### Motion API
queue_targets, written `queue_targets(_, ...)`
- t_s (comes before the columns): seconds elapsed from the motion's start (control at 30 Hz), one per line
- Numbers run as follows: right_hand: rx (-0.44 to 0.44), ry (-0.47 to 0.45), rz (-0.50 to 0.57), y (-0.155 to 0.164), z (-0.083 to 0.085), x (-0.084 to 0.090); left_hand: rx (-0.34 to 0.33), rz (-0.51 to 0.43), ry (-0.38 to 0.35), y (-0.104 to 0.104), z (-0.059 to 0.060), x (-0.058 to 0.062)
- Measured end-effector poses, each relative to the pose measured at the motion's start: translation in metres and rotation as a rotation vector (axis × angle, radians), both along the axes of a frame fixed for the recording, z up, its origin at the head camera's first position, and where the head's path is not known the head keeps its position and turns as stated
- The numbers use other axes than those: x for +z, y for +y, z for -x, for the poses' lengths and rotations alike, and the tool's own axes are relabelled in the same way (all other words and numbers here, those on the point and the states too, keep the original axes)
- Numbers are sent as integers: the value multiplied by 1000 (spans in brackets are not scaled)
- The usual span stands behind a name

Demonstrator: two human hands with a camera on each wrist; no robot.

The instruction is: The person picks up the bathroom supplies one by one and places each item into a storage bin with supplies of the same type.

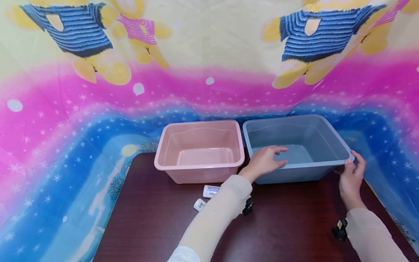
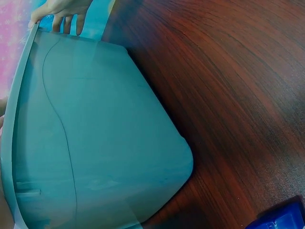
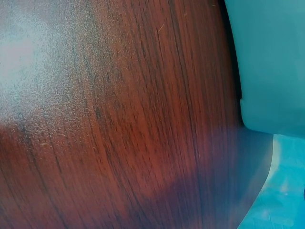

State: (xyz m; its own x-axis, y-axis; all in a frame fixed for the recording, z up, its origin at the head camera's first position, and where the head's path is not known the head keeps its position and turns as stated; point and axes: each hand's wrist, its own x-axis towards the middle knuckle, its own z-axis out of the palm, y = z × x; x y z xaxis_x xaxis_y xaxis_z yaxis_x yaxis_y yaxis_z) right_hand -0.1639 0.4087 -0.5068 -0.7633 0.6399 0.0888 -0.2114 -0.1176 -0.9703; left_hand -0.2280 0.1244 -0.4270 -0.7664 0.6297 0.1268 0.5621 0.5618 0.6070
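A grey-blue plastic basin stands upright on the table's back right. My left hand reaches over its near rim toward the left, with thumb and fingers apart and nothing between them. At the near right corner my right hand grips the rim, its thumb at the front and its fingers round the side. The left wrist view shows that same right hand at the rim's far end, fingers hanging along the outer wall. In the right wrist view only the basin's lower wall appears; the hand is out of frame.
A pink basin stands just left of the grey-blue one. Two small white containers with printed labels lie before it, partly behind my left forearm. A blue object shows at the left wrist view's corner. Patterned cloth hangs behind the dark table.
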Motion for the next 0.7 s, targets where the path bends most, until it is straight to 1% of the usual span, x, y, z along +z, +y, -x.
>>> queue_targets(0.13,5,-6,-5,1,0,-1,-10,-19,11,-1,0,0)
queue_targets(0.47,12,11,3,0,-1,-1,-28,-33,80,-4,-3,0)
queue_targets(0.7,10,10,6,-2,-1,2,-49,-65,139,-9,-7,4)
